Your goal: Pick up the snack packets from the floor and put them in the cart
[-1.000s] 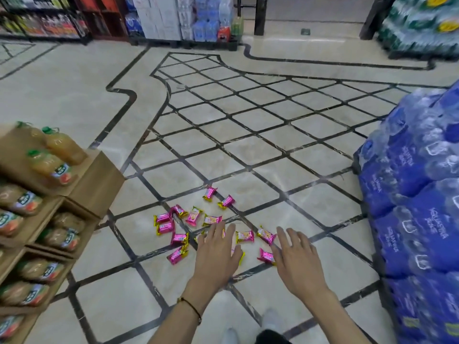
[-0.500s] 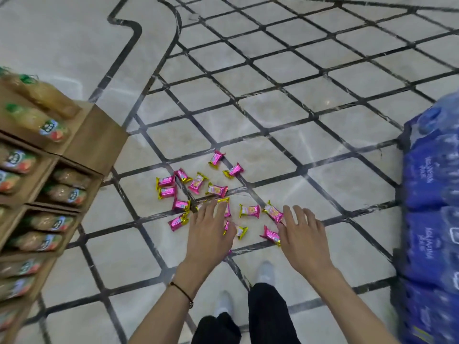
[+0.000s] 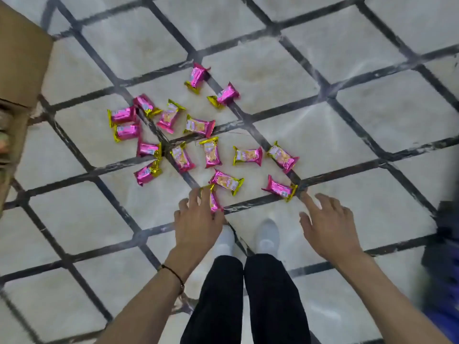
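Fingers (image 3: pixel 193 198) of the left hand (image 3: pixel 198 224) are lying straight and spread over the nearest snack packet (image 3: pixel 213 201), with the thumb beside it. The other snack packets (image 3: pixel 248 156) are lying scattered on the tiled floor (image 3: pixel 273 83) just beyond. The right hand (image 3: pixel 327 224) is hovering with its fingers spread, holding nothing, near a pink packet (image 3: pixel 280 189) but apart from it.

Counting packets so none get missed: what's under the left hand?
One snack packet lies partly under the left hand, its pink and gold edge showing. The hand hides the packet's near end and anything else beneath.
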